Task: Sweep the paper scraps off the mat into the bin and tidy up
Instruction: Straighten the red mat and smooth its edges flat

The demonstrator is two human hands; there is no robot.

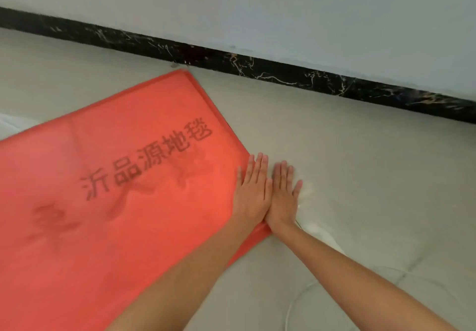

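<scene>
Mat: 1, red (pixel 128 201), flat on the floor (pixel 360 176), 5 dark characters printed, far corner near the skirting (pixel 257 70).
Left hand: 1 (pixel 253 191), palm down, fingers straight, pressing the mat's right edge, grasping nothing.
Right hand: 1 (pixel 283 196), flat on the floor just beside the mat, touching the left hand, grasping nothing.
Skirting: 1 strip, black, marbled.

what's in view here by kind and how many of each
mat: 1, red
hands: 2, left hand flat on the mat's edge, right hand flat on the floor beside it
skirting: 1, black
total: 4
No bin shows, and no scraps can be made out for sure.
</scene>
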